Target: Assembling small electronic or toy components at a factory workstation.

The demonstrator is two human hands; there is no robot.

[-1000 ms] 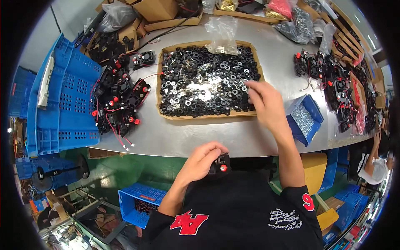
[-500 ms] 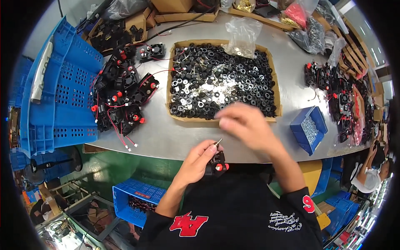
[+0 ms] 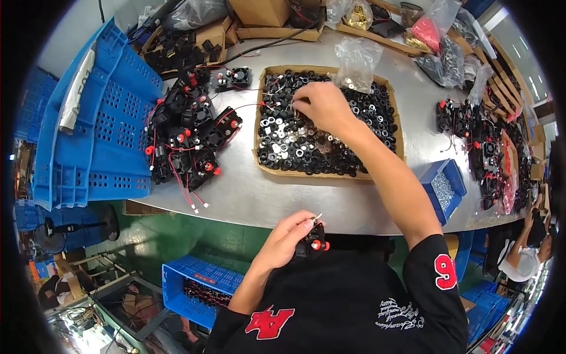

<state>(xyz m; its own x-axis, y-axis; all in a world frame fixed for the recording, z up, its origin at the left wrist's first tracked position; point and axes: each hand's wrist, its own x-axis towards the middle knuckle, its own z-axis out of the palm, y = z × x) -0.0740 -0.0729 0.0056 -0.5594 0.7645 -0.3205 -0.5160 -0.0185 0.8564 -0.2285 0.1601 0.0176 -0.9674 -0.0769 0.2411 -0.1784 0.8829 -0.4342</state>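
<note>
My left hand grips a small black fan unit with red knobs, close to my body at the table's front edge. A thin metal pin sticks up by its thumb and fingertips. My right hand reaches over a shallow cardboard tray, its fingertips pinched down among the parts. What they hold, if anything, is too small to make out. Black rings, silver washers and some long-stemmed black pieces fill the tray.
More fan units with red wires lie left, beside a blue perforated crate. Rightward stand a blue bin of small metal parts and another fan pile. A clear plastic bag rests on the tray's far side.
My right hand has moved from above the tray's near edge to its far left part, and its fingers have dipped into the pieces. My left hand still holds the fan unit.
</note>
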